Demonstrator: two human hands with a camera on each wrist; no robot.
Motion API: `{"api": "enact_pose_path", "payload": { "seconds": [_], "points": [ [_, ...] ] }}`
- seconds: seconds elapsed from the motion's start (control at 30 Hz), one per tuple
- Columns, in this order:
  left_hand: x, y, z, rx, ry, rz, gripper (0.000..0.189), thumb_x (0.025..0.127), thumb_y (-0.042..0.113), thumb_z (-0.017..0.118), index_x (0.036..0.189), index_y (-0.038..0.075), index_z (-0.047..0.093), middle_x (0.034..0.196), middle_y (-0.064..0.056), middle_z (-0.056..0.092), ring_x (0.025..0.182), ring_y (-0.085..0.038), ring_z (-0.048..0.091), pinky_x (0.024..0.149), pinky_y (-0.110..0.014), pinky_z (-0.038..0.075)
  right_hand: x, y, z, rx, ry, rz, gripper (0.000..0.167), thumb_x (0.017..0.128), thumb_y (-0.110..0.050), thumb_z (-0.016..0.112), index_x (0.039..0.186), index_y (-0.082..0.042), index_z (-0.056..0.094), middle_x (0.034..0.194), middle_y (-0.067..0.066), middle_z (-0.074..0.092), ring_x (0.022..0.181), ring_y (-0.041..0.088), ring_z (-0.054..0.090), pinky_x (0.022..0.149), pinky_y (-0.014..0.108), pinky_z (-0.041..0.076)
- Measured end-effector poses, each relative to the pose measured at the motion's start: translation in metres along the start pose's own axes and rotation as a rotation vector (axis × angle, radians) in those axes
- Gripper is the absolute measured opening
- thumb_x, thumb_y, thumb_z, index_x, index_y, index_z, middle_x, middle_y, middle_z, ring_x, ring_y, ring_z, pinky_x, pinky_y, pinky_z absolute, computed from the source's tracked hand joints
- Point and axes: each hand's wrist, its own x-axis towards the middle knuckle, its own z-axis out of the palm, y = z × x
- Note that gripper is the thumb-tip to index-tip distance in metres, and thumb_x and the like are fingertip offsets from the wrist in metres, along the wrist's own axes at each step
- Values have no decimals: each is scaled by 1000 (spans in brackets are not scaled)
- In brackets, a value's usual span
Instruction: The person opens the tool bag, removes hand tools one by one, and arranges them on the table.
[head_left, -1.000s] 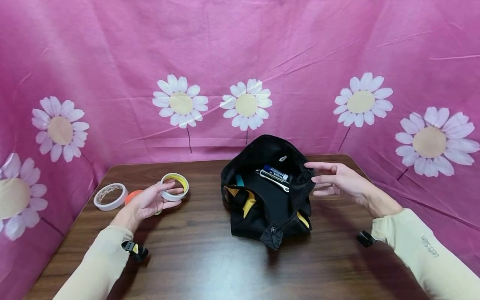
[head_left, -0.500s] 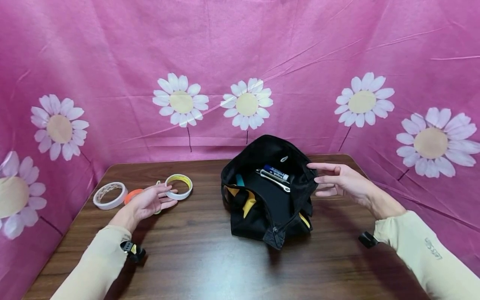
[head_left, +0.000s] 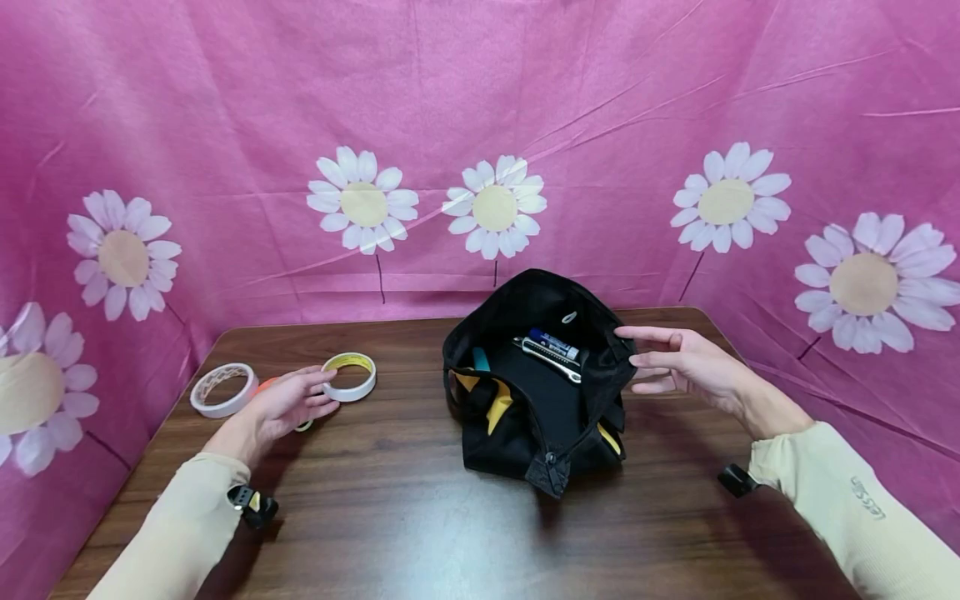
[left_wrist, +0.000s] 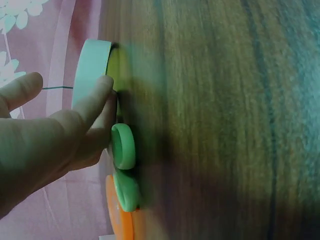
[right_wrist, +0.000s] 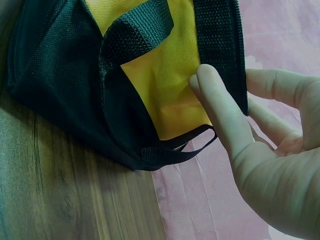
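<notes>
In the head view, a white tape roll with a yellow inner core (head_left: 350,377) lies on the table at left. The fingertips of my left hand (head_left: 288,404) touch its left side; the left wrist view shows the thumb standing apart from it. Below those fingers are small pale green loops (left_wrist: 124,146), mostly hidden by the hand in the head view. My right hand (head_left: 686,367) pinches the right rim of a black tool bag (head_left: 498,446), whose yellow side panel (right_wrist: 175,95) shows in the right wrist view. Inside lie a utility knife (head_left: 550,362) and a blue-and-white marker-like tube (head_left: 557,343).
Another white tape roll (head_left: 206,407) lies at the table's left edge, beside an orange round item (left_wrist: 120,212) partly behind my left hand. The wooden table (head_left: 390,508) ends at a pink curtain (head_left: 420,108) printed with white flowers.
My left hand has loosened from the tape roll, which now lies flat on the table, and shifted slightly left. My right hand and the bag's rim moved slightly right, then stayed.
</notes>
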Motion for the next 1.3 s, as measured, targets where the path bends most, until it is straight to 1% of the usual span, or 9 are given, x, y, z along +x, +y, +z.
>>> {"api": "enact_pose_path", "payload": {
  "seconds": [0.07, 0.3, 0.57, 0.7, 0.77, 0.87, 0.93, 1.17, 1.3],
  "points": [
    [-1, 1, 0, 37, 3, 12, 74, 106, 13, 54, 155, -2, 1, 109, -2, 57, 100, -12, 64, 101, -36, 52, 0, 0, -1, -2, 0, 0, 47, 102, 3, 56, 148, -7, 51, 130, 12, 67, 107, 26, 70, 90, 52, 55],
    [-8, 2, 2, 198, 28, 66, 33, 106, 18, 57, 132, 1, 45, 115, 1, 59, 106, -12, 61, 107, -39, 47, -2, -3, -1, 10, 0, -15, 46, 102, 3, 55, 147, -6, 52, 128, 11, 67, 106, 25, 70, 90, 54, 54],
    [-10, 4, 7, 230, 79, 41, 24, 105, 18, 58, 123, 5, 51, 115, 0, 55, 109, -15, 57, 106, -38, 47, 1, -7, -4, -10, 16, -26, 47, 102, 3, 55, 149, -2, 48, 121, 11, 69, 101, 24, 72, 90, 57, 53],
    [-10, 5, 10, 252, 98, 42, 39, 105, 18, 55, 136, -2, 42, 110, 0, 51, 96, -10, 55, 102, -34, 50, -3, -8, -7, -21, 25, -31, 45, 103, 3, 54, 147, -4, 51, 123, 5, 67, 100, 20, 71, 89, 55, 54],
    [-9, 8, 16, 306, 122, 52, 59, 107, 18, 52, 151, -8, 23, 127, -12, 49, 110, -15, 53, 107, -36, 46, -5, -7, -8, -21, 28, -31, 44, 103, 2, 54, 146, -5, 53, 125, 4, 66, 101, 20, 70, 89, 53, 56],
    [-7, 13, 34, 395, 157, 108, 73, 107, 17, 50, 157, -9, 4, 151, -28, 27, 134, -29, 40, 114, -42, 39, -8, -7, -10, 1, 9, -38, 44, 103, 3, 52, 146, -6, 53, 127, 6, 68, 103, 22, 71, 88, 51, 57],
    [-7, 19, 50, 435, 164, 164, 71, 106, 17, 53, 158, -7, 11, 161, -29, 15, 143, -37, 31, 116, -47, 37, -9, -6, -11, 24, -17, -52, 44, 103, 5, 50, 146, -5, 52, 123, 13, 70, 104, 25, 71, 88, 51, 57],
    [-8, 56, 112, 508, 31, 321, 53, 103, 16, 61, 147, -4, 40, 147, -23, 42, 126, -32, 52, 101, -39, 52, -8, -2, -13, 67, -77, -74, 47, 103, 9, 47, 148, -3, 49, 127, 17, 67, 108, 29, 70, 89, 53, 56],
    [-11, 82, 151, 501, -93, 319, 46, 103, 12, 61, 143, -4, 45, 142, -22, 47, 123, -34, 54, 100, -43, 53, -7, 0, -12, 43, -63, -61, 46, 104, 7, 48, 148, -5, 50, 128, 13, 67, 107, 26, 70, 89, 53, 55]
  ]
}}
